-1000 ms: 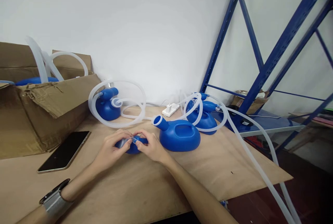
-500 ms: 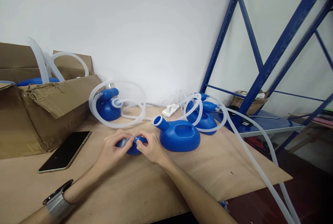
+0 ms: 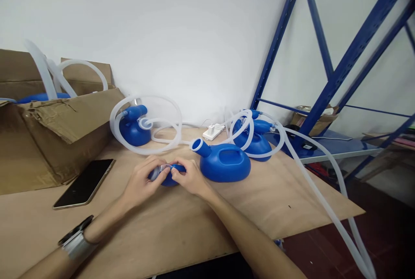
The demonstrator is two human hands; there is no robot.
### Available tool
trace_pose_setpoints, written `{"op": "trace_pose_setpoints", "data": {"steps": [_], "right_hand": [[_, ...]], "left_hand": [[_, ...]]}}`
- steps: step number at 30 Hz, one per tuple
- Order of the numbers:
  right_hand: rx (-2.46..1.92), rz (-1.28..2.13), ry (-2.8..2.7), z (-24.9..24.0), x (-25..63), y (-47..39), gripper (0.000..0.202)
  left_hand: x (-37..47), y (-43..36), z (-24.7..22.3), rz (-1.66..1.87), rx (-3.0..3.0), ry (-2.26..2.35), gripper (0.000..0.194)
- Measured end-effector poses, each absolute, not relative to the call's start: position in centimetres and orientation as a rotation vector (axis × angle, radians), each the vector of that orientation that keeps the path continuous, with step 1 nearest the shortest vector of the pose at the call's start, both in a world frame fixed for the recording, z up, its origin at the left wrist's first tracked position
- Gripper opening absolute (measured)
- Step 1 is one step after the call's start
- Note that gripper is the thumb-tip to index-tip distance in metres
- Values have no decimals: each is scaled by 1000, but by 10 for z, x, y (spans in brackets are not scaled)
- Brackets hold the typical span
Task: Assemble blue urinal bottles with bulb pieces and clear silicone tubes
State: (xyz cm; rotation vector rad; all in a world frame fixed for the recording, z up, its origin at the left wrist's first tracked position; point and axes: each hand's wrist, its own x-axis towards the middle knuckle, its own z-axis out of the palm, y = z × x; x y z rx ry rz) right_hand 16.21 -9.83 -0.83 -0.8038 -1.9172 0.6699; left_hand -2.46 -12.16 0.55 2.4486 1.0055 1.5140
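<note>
A blue plastic urinal bottle (image 3: 169, 180) stands on the table between my hands, mostly covered by them. My left hand (image 3: 142, 182) is closed around its neck end, where a translucent cap (image 3: 154, 172) shows behind the fingers. Thumb and fingers of my right hand (image 3: 192, 179) pinch the bottle's blue upper part, close to the left thumb tip. A small clear strip bridges the two thumbs; its attachment is hidden. Just to the right sits a second blue urinal bottle (image 3: 225, 169), uncapped, its open spout tilted up and left.
Blue bottles with coiled clear hoses stand at the back left (image 3: 134, 134) and back right (image 3: 256, 145). A cardboard box (image 3: 78, 117) and a phone (image 3: 84, 184) lie left. A white power strip (image 3: 213, 132) is by the wall. Hoses (image 3: 311, 188) hang over the right edge beside blue shelving (image 3: 324, 110).
Both hands stay at the same bottle, with the fingers slightly shifted. More of the clear strip shows between the thumbs. The whole view has tilted a little.
</note>
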Motion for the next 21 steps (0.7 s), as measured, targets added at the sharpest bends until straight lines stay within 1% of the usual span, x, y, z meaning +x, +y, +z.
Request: {"op": "trace_pose_setpoints", "data": {"steps": [3,6,14,17,21], "right_hand": [[-754,655,-1914,-9,165,-94,20],[-713,716,-1826,-14,168,-87,20],[-770,705,-1484,-34,168,-76,33],[-823,724,-1411,-39,166,-76,33],[-856,697,-1388,-43,165,-76,34]], "left_hand": [[-17,-118,11,1483,2454,1085,20],[-8,-109,20,1440,2460,1194,24],[15,-84,41,1304,2509,1183,22],[18,-83,48,1278,2475,1165,17],[20,-84,50,1269,2467,1173,15]]}}
